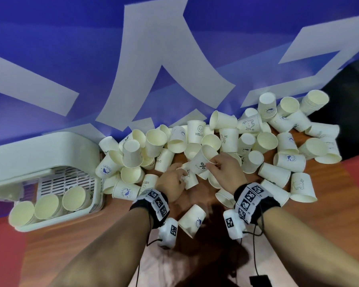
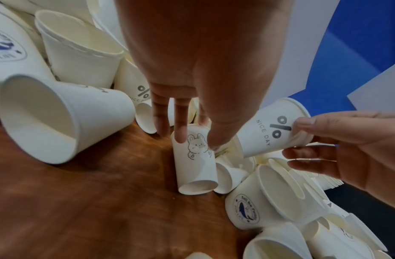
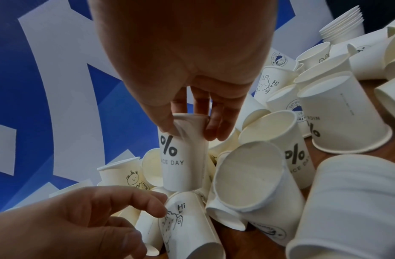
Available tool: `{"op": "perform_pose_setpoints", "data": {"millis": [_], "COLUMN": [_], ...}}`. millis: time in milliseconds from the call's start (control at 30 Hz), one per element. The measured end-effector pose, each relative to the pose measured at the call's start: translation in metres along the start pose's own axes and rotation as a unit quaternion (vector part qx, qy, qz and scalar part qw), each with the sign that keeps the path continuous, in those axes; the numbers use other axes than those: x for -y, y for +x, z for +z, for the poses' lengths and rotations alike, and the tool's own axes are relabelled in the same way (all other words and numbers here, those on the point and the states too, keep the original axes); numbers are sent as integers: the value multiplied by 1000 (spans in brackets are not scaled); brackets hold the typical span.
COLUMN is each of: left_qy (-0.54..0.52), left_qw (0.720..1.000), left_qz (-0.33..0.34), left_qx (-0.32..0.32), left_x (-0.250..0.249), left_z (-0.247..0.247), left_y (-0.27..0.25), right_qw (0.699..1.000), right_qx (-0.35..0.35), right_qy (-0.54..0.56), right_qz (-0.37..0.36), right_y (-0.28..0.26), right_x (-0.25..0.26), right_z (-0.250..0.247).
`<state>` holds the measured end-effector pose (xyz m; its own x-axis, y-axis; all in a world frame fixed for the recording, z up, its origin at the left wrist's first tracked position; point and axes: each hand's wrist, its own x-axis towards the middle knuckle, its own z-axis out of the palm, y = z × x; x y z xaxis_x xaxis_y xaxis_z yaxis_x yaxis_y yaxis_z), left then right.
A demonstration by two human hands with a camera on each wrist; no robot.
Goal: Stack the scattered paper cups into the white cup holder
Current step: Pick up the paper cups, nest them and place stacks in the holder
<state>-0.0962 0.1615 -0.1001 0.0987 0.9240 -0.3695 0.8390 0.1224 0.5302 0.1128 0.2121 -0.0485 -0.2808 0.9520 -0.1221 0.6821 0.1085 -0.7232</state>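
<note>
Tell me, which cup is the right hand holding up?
The right hand pinches the cup with the big percent sign and NICE DAY. The left hand grips a different one, the bunny cup.

The holder (image 1: 50, 154) sits at the table's (image 1: 104, 230) left, with three cup stacks (image 1: 48, 206) lying in it side by side. Loose cups (image 1: 263, 141) spread to its right along the banner (image 1: 71, 59) behind. Both hands (image 1: 224, 172) meet in the heap's middle; one cup (image 1: 192, 220) lies nearer, between the wrists
</note>
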Motion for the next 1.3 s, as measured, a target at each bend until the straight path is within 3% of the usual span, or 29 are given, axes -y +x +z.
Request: {"op": "perform_pose_setpoints", "data": {"millis": [233,567,867,1000,1300], "left_qy": [-31,-79,-102,-114,-118], "left_qw": [999,990,976,971,935], "left_qz": [-33,-67,-94,-77,-133], "left_qx": [26,-99,-167,-197,-307], "left_x": [-8,-14,5,17,90], "left_z": [7,-15,-45,-59,-103], "left_y": [12,-6,-53,-78,-166], "right_qw": [1000,999,999,999,989], "right_qx": [14,10,23,25,101], "right_qy": [-22,-42,-35,-20,-8], "right_qz": [13,-3,-31,-41,-105], "right_y": [4,7,-8,-15,-29], "right_x": [-11,-4,33,60,140], "right_z": [-7,-9,4,15,81]}}
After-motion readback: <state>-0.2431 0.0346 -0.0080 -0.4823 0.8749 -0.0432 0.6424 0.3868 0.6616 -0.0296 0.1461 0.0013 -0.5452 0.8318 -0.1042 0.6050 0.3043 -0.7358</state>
